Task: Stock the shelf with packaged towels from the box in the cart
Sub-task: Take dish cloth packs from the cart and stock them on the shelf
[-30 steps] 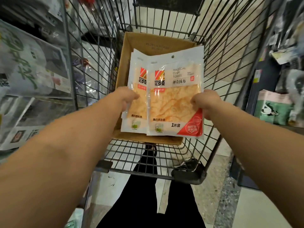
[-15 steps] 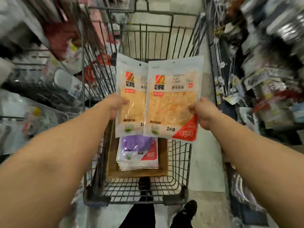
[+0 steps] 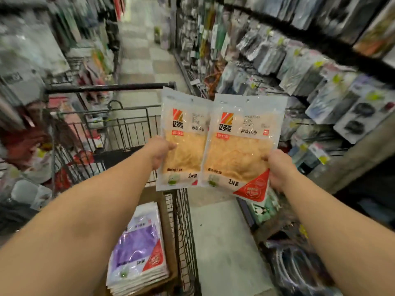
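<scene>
Nearest, purple towel packs [image 3: 137, 246] are stacked in the box [image 3: 168, 227] in the cart [image 3: 186, 221]. My left hand [image 3: 159, 153] pinches one orange towel pack [image 3: 183, 142]; my right hand [image 3: 277, 167] pinches another [image 3: 241, 150], edges overlapping, held toward the shelf [image 3: 299, 71] beyond. Risk: slick film slipping from edge-only grips, or snagging hanging goods.
</scene>
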Tool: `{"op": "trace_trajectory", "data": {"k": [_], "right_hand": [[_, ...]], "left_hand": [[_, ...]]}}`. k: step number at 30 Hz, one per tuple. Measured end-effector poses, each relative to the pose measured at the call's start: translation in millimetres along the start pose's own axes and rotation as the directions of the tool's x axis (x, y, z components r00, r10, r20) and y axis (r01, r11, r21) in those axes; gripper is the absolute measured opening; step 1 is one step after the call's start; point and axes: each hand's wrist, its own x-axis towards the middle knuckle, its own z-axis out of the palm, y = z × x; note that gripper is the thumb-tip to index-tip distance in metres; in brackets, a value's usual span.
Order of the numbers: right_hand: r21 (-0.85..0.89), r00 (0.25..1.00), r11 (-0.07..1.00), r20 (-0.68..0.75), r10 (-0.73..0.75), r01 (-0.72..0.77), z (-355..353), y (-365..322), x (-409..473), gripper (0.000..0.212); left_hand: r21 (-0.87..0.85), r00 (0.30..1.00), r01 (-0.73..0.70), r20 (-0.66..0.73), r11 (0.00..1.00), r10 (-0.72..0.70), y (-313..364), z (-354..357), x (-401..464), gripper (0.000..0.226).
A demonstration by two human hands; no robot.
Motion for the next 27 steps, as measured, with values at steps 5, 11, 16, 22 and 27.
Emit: {"op": "trace_trajectory", "data": {"k": [5,11,16,22,27], "right_hand": [[0.004,0.993,0.997,-0.095,-0.075,0.075,-95.2,-16.2,-43.5,0.022],[0.096,0.975,0.98,-0.156,-0.155,0.172,-218.2,-11.8,-118.1,0.025],[0.115,0.939,0.956,-0.255,-0.233,0.268,-340.4,-0.4,-186.8,0.025],[0.142,0.859,0.935,-0.457,-0.231,0.326,-469.5,15.4,-270.9,0.017],[0.201,0.816,0.907,-0.537,-0.215,0.371,-546.6,34.5,-319.8,0.018]], "left_hand": [[0.042,0.99,-0.108,0.095,0.993,0.104,21.2,82.2,-41.7,0.019],[0.095,0.962,-0.189,0.216,0.977,0.165,7.9,189.3,-113.3,0.017],[0.077,0.914,-0.251,0.347,0.965,0.21,-3.9,277.6,-181.9,0.018],[0.056,0.804,-0.382,0.512,0.923,0.302,-12.6,378.4,-278.9,0.012],[0.032,0.683,-0.5,0.63,0.865,0.371,-20.3,452.8,-332.8,0.022]]}}
